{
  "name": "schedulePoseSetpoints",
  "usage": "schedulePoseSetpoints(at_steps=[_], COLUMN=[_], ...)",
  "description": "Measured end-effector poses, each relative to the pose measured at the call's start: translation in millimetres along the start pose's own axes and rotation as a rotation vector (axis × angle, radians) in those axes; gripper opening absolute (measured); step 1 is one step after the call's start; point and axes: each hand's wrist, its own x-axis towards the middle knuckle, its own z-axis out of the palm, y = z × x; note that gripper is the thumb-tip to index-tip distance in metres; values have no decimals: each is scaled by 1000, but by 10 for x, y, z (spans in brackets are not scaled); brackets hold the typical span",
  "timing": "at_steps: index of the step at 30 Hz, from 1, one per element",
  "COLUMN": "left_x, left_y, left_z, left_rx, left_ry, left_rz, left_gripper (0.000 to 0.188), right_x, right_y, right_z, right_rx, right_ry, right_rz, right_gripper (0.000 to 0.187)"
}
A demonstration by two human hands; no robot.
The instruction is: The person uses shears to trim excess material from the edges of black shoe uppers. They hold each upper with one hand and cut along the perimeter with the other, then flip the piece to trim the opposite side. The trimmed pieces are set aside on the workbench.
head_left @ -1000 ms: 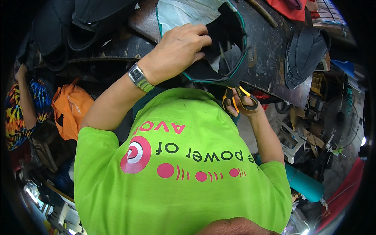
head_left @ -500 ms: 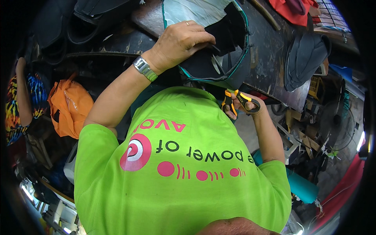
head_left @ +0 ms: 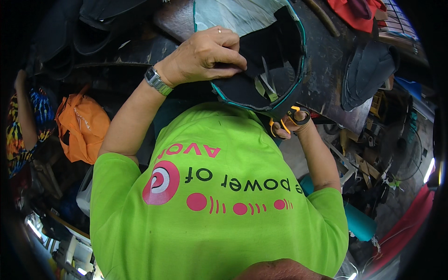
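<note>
A stiff black fabric piece, like an open bag body (head_left: 228, 16), with a whitish inner panel and teal edging, sits at the table's near edge, its mouth facing me. My left hand (head_left: 207, 55) is closed in a pinch at its left inner side, gripping black fabric (head_left: 254, 51). My right hand (head_left: 291, 125) is wrapped round the orange-and-black handles of scissors (head_left: 296, 109) just below the near rim. The scissors' blades (head_left: 268, 84) show inside the opening, spread apart, pointing away from me. The near rim hides the middle of the scissors.
The dark worktable (head_left: 322, 70) carries black fabric pieces (head_left: 371, 77) at right, red cloth (head_left: 357, 14) at far right and dark bags (head_left: 105, 21) at far left. An orange bag (head_left: 84, 128) hangs at left beside another person's arm (head_left: 28, 112). A fan (head_left: 403, 149) stands at right.
My left hand has shifted slightly left and the bag body's mouth has spread wider to the right. The scissors have moved right and further in; the rim covers more of their handles.
</note>
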Motion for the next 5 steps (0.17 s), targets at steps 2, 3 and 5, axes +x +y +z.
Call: schedulePoseSetpoints(at_steps=[2, 3, 5], left_x=[12, 12, 9], left_y=[-23, -25, -15], left_z=[17, 20, 21], left_rx=[-16, -16, -14], left_ry=[12, 12, 13], left_rz=[41, 31, 24], left_gripper=[22, 22, 20], right_x=[-50, -64, -86], right_y=[32, 43, 61], right_z=[-112, -159, -224], right_rx=[101, 59, 59], right_ry=[-37, -51, -74], right_rz=[1, 8, 16], right_gripper=[81, 81, 81])
